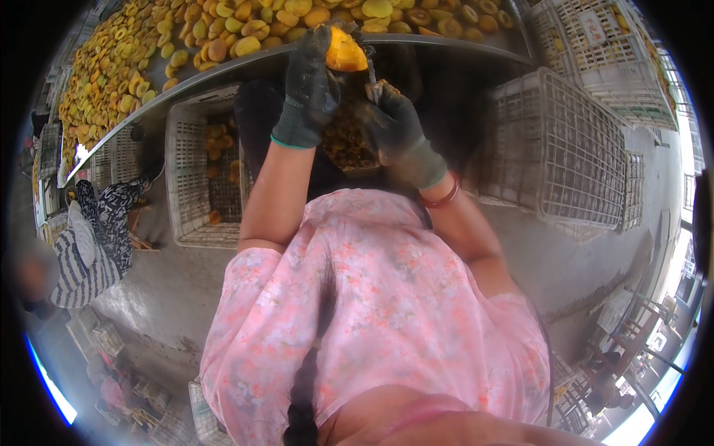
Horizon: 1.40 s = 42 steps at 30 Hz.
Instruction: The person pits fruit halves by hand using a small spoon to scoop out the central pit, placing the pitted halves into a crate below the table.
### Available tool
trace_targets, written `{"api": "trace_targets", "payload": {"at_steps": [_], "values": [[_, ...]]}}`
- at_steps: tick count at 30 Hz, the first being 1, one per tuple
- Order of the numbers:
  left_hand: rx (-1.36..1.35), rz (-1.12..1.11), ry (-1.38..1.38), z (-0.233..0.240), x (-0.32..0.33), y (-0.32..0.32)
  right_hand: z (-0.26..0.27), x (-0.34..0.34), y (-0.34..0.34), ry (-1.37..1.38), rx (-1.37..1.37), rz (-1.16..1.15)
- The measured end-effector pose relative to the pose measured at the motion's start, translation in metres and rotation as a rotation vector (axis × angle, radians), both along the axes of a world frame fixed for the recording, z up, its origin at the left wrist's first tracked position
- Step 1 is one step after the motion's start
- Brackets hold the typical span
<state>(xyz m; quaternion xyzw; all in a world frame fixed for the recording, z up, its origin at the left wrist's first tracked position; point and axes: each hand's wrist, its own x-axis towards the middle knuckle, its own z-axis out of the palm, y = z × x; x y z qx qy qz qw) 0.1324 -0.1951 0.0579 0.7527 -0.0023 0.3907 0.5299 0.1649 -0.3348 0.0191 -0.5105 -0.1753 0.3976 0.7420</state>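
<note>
My left hand, in a dark knitted work glove with a green cuff edge, holds a piece of orange-fleshed stone fruit, likely peach or apricot. Across from it, my right hand wears a similar soiled glove and grips a small hand tool with a thin metal shaft. The tool's tip is at the fruit's right side; whether it touches the flesh I cannot tell. Fruit pulp clings to the right glove near the handle. Below both hands, dark fruit scraps or stones lie in shadow between my knees.
A metal-edged worktable carries many halved yellow fruits. Left of my legs stands a plastic crate with some fruit pieces inside. Stacked crates rise at right, with fruit-filled crates behind. Another person sits at far left.
</note>
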Motion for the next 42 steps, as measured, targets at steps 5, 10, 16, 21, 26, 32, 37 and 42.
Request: {"api": "trace_targets", "payload": {"at_steps": [5, 10, 16, 21, 26, 32, 37, 42], "values": [[-0.615, -0.224, -0.118, 0.011, -0.001, -0.023, 0.011, -0.004, 0.003, 0.326, 0.087, -0.001], [-0.238, -0.026, -0.012, 0.004, -0.002, -0.027, 0.056, -0.010, 0.002, 0.408, -0.009, 0.097], [-0.310, -0.143, -0.090, -0.003, 0.002, -0.027, 0.046, 0.000, -0.013, 0.453, 0.153, 0.346], [0.483, 0.152, -0.264, -0.024, 0.006, -0.005, 0.049, 0.001, -0.012, 0.586, 0.257, 0.445], [0.401, 0.057, -0.237, -0.016, 0.002, -0.008, 0.065, -0.002, -0.011, 0.539, 0.165, 0.438], [-0.467, -0.087, 0.099, -0.010, -0.006, -0.002, 0.045, -0.001, -0.011, -0.037, 0.051, 0.423], [-0.556, -0.163, -0.082, 0.008, -0.014, -0.004, 0.023, -0.003, 0.003, -0.426, -0.096, 0.055], [0.044, 0.272, 0.029, 0.001, -0.023, 0.014, 0.017, 0.000, 0.012, -1.125, -0.302, -0.165]]}}
